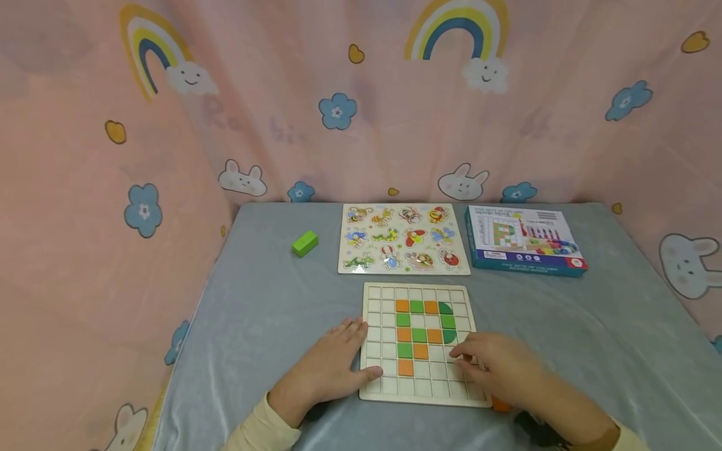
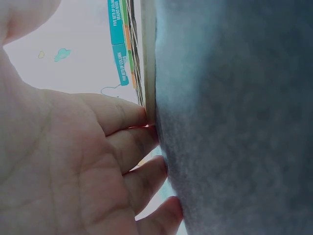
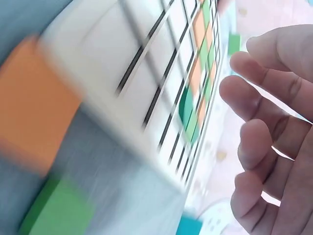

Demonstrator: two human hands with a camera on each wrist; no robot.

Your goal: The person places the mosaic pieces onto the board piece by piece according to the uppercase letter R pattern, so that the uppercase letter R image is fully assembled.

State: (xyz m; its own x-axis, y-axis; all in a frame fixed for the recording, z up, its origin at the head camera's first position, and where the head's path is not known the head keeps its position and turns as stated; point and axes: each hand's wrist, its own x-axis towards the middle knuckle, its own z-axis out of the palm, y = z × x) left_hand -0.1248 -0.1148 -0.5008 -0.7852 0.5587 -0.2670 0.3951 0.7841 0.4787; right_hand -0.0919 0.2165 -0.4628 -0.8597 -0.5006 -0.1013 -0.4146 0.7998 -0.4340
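Note:
A wooden grid board (image 1: pixel 376 294) lies on the grey-blue table, with orange and green tiles (image 1: pixel 417 329) set in it in a P-like shape. My left hand (image 1: pixel 352 351) rests flat at the board's left edge, fingers straight, thumb on the lower left corner. The left wrist view shows those fingers (image 2: pixel 127 147) against the board's edge (image 2: pixel 148 58). My right hand (image 1: pixel 468 360) hovers over the board's lower right squares, fingers loosely bent and holding nothing. The right wrist view shows it (image 3: pixel 264 122) above the board (image 3: pixel 122 63). A loose orange tile (image 3: pixel 29 112) and a green one (image 3: pixel 58 210) lie beside the board.
A green block (image 1: pixel 305 243) sits alone at the back left. An animal peg puzzle (image 1: pixel 403 238) lies behind the board, and a blue game box (image 1: pixel 524 239) is to its right. Pink curtains with rainbows and rabbits close in the table on three sides.

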